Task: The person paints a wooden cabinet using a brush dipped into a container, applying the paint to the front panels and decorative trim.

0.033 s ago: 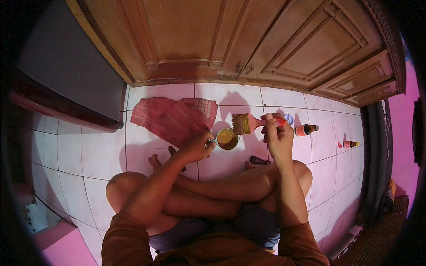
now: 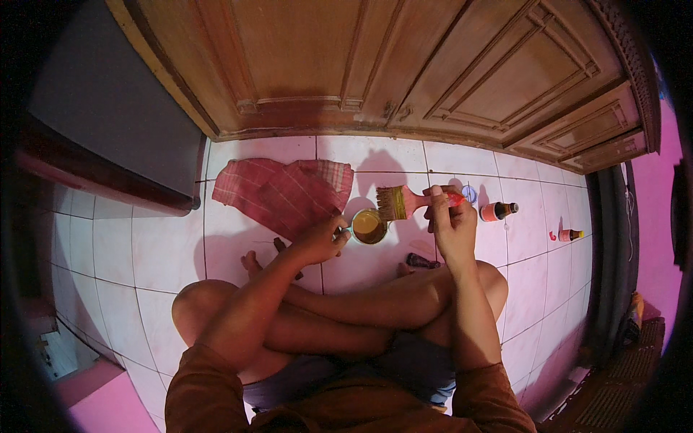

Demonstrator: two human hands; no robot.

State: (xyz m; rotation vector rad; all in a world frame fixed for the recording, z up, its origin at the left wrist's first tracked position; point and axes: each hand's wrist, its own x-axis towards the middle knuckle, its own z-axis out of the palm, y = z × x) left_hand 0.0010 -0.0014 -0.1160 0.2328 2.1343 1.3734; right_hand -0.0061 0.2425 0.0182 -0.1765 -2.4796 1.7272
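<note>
My left hand (image 2: 323, 240) is closed on the handle of a cup (image 2: 353, 234) that has brown liquid in it. To the right of the cup, my right hand (image 2: 453, 220) grips a paintbrush (image 2: 410, 201) by its red handle. The brush lies roughly level, its stiff brown bristles pointing left, close to the cup's upper right rim and apart from the liquid. A red checked cloth (image 2: 278, 189) is spread on the tiles beyond my left hand.
Wooden cabinet doors (image 2: 303, 58) rise at the far side. Right of my right hand stand a dark bottle with a red label (image 2: 498, 211) and a smaller bottle (image 2: 572, 235); a blue lid-like round thing (image 2: 470, 193) lies nearer. Dark objects lie by my feet. White tiles (image 2: 162, 249) cover the floor.
</note>
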